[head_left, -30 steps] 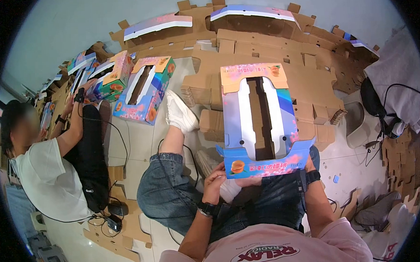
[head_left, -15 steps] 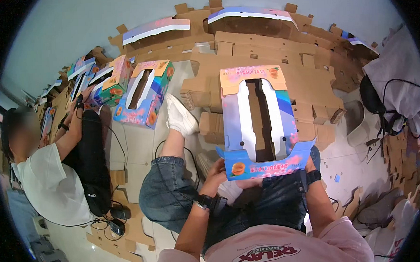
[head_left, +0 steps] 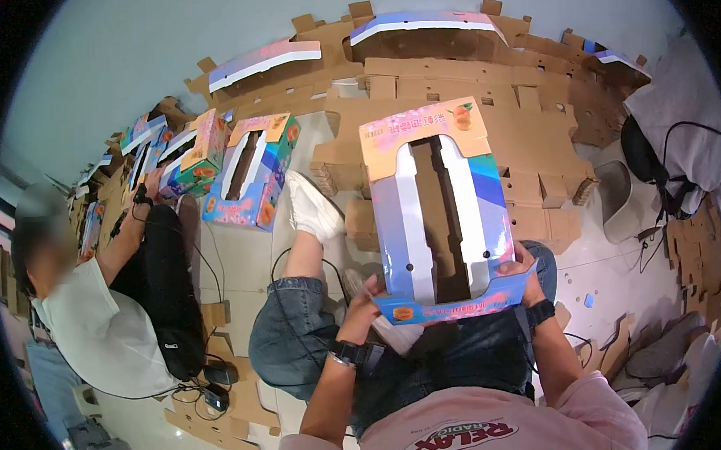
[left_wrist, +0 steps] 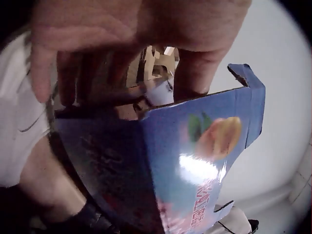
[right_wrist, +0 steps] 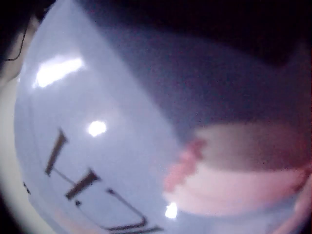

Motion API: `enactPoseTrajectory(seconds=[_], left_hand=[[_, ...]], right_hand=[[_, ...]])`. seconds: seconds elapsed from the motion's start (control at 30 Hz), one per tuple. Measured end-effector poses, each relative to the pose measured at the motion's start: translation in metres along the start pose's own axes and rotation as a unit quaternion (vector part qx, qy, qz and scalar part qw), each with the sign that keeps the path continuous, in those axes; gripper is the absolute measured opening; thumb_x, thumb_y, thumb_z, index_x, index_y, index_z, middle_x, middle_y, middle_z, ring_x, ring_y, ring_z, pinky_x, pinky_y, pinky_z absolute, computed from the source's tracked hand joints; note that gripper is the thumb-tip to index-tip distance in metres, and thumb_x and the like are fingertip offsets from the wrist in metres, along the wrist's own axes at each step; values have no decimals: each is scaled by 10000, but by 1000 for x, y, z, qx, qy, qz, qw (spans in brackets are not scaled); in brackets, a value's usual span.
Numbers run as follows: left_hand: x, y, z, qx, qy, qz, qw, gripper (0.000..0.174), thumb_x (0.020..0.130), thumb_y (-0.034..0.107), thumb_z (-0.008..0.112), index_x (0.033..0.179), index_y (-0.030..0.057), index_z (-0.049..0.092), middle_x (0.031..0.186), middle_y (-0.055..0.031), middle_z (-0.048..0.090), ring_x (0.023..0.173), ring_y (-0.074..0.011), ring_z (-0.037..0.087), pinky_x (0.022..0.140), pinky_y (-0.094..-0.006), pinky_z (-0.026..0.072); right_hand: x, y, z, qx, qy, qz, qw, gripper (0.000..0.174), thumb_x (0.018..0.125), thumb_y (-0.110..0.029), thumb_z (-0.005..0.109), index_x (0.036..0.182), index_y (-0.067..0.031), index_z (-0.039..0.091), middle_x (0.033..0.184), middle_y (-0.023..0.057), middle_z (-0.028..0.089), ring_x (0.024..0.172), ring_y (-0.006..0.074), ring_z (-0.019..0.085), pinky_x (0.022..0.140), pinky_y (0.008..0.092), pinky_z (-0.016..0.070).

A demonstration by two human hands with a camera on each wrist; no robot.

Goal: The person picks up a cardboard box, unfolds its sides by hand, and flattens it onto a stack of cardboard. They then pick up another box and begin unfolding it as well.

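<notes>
A printed cardboard fruit box [head_left: 397,223] with a long slot in its top is over the person's lap, its near end toward the body. At its near left corner the left hand [head_left: 360,315] holds the edge, thumb uppermost. The right hand [head_left: 528,275] grips the near right corner, fingers over the blue end flap [head_left: 492,298]. In the left wrist view, the left hand [left_wrist: 141,24] spans the box's corner, its thumb partly hidden behind the peach-printed panel [left_wrist: 195,146]. Glossy blue panel [right_wrist: 97,102] fills most of the blurred right wrist view.
Flattened cardboard sheets [head_left: 443,93] cover the floor ahead. Finished-looking boxes [head_left: 249,169] stand at the left, beside another person [head_left: 99,325] seated there. Black cables [head_left: 195,393] run across the floor. A pale bin [head_left: 617,194] stands at the right.
The box has tilted, its far end rising and swinging slightly left while its near end dips. The right hand has shifted up, and its fingers now show over the right corner.
</notes>
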State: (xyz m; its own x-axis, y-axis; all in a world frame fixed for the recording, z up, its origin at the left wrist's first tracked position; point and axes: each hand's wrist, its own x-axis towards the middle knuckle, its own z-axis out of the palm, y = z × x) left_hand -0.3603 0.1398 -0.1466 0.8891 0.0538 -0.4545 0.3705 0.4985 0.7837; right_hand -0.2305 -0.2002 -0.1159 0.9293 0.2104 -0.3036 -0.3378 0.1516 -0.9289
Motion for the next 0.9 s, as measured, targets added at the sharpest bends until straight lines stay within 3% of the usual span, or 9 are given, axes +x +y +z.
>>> enactPoseTrajectory(seconds=[0.33, 0.43, 0.5, 0.53, 0.6, 0.63, 0.67, 0.73, 0.9], left_hand=[[-3, 160, 63, 235, 66, 246, 938, 819, 732, 110, 764, 1436, 33, 351, 1439, -153, 400, 1359, -260, 343, 1121, -406, 247], [-1, 210, 96, 457, 16, 330, 826, 906, 687, 165, 794, 1445, 8, 324, 1444, -186, 392, 1369, -295, 336, 1131, -410, 238], [-3, 243, 127, 619, -36, 428, 658, 991, 641, 189, 813, 1455, -19, 288, 1441, -227, 382, 1366, -339, 342, 1138, -412, 233], [-4, 259, 139, 619, -38, 429, 657, 991, 641, 189, 813, 1455, -19, 288, 1441, -227, 382, 1366, -339, 342, 1138, -412, 233], [-3, 286, 157, 740, -64, 412, 527, 1107, 630, 252, 827, 1499, 1, 190, 1503, -189, 324, 1404, -277, 288, 1152, -395, 202], [1, 296, 160, 666, -120, 361, 642, 1139, 601, 231, 851, 1500, -2, 190, 1507, -190, 316, 1402, -260, 295, 1147, -363, 213], [-3, 309, 167, 667, -122, 362, 639, 1139, 601, 231, 851, 1500, -2, 190, 1507, -190, 316, 1402, -260, 295, 1147, -363, 213], [-17, 333, 183, 548, -242, 74, 797, 1178, 575, 227, 875, 1500, -6, 185, 1507, -180, 311, 1396, -235, 301, 1141, -336, 219], [-27, 322, 188, 611, -279, 240, 701, 1138, 514, 292, 878, 1462, 18, 313, 1314, -165, 468, 1233, -278, 439, 1042, -366, 343]], right_hand=[[-50, -17, 18, 24, -16, -79, 996, 779, 477, -19, 773, 1203, -8, 490, 1042, 43, 582, 999, 169, 560, 930, 297, 431], [-69, -22, 21, -11, -37, -92, 995, 850, 446, -27, 813, 1222, -12, 465, 1111, 57, 555, 1071, 192, 522, 992, 319, 382], [-76, -13, 17, -63, -48, -112, 991, 874, 443, -58, 837, 1231, -21, 461, 1161, 69, 519, 1125, 204, 487, 1031, 329, 340], [-81, -15, 19, -78, -50, -128, 987, 880, 443, -76, 847, 1233, -24, 462, 1179, 71, 504, 1144, 208, 474, 1040, 334, 329], [-89, -15, 20, -98, -46, -141, 984, 906, 427, -123, 866, 1233, -21, 464, 1212, 96, 477, 1173, 229, 455, 1044, 343, 323], [-93, -17, 20, -144, -44, -166, 974, 924, 411, -134, 870, 1232, -17, 464, 1221, 113, 470, 1179, 246, 453, 1044, 350, 321], [-98, -20, 21, -189, -43, -190, 962, 941, 395, -146, 874, 1231, -13, 464, 1230, 130, 463, 1185, 264, 450, 1045, 358, 319], [-103, -29, 23, -223, -55, -227, 946, 948, 371, -152, 876, 1214, -15, 465, 1245, 165, 454, 1191, 307, 451, 1047, 373, 320], [-102, -29, 12, -241, -84, -241, 937, 909, 388, -156, 878, 1188, -29, 467, 1271, 174, 451, 1214, 344, 437, 1056, 392, 320]])
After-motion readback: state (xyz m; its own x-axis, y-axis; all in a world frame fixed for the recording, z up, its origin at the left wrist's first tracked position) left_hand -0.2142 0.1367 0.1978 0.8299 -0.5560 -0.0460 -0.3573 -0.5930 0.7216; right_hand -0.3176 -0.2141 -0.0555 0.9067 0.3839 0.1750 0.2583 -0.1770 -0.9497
